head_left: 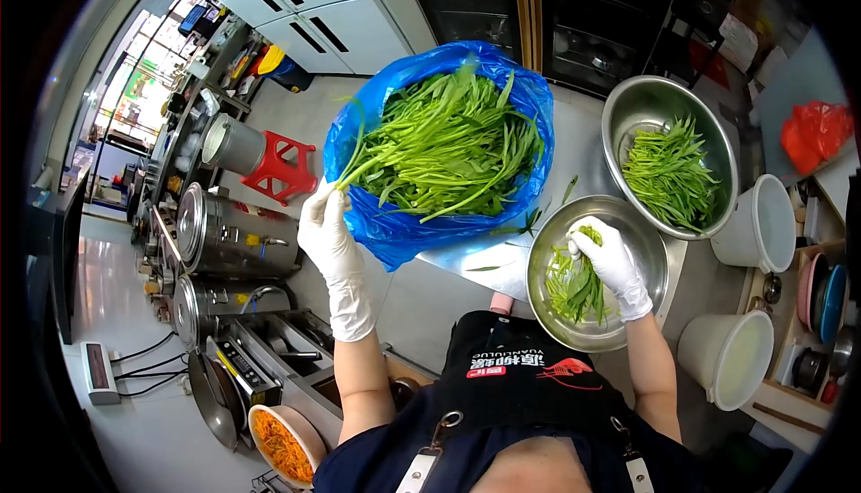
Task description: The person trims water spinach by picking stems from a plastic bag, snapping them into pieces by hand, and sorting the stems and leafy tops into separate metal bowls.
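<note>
My left hand [328, 235], in a white glove, pinches the stem ends of a few long water spinach stalks [363, 168]. These stalks reach over the left rim of a blue plastic bag [395, 244], which is full of more water spinach [457, 148]. Over the nearer metal bowl [543, 309], my gloved right hand [613, 267] has its fingers closed round a small bunch of greens [587, 294]. Pale cut stem pieces lie beneath it in that bowl. Behind stands a larger metal bowl [619, 116] with a heap of trimmed greens [671, 174].
Loose leaves lie on the metal table [489, 269] between bag and bowls. White buckets [758, 224] stand to the right. At left are a red stool [280, 168], large steel pots [235, 233] and a bowl of orange shreds [285, 444]. Cabinets [305, 8] line the back.
</note>
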`<control>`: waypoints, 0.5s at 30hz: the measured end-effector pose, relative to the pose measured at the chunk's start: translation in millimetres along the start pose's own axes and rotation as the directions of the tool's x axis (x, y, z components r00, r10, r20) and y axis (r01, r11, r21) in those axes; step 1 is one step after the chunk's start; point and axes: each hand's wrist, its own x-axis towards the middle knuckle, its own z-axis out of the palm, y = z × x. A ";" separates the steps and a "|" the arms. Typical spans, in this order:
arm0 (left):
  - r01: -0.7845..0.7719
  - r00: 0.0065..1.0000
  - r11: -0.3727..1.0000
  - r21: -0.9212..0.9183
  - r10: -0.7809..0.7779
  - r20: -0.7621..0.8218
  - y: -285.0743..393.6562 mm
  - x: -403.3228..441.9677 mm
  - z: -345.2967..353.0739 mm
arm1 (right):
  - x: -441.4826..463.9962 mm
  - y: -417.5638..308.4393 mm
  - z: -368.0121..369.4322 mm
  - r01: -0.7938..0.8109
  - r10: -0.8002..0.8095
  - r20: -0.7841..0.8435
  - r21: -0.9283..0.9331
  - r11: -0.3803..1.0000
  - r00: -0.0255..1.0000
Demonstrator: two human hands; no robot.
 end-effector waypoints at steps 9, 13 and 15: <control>0.174 0.973 0.969 -0.173 -0.141 0.185 6.1 -13.4 -9.9 | 12.9 -22.4 20.5 0.151 -0.192 -0.107 -0.305 0.940 0.976; 0.344 0.928 0.868 -0.357 -0.256 0.270 9.8 -20.1 -5.4 | 20.6 -46.9 37.7 0.324 -0.404 -0.167 -0.367 0.872 0.899; 0.384 0.914 0.849 -0.363 -0.295 0.278 7.4 -25.4 -1.4 | 26.6 -57.0 46.4 0.447 -0.547 -0.159 -0.414 0.793 0.822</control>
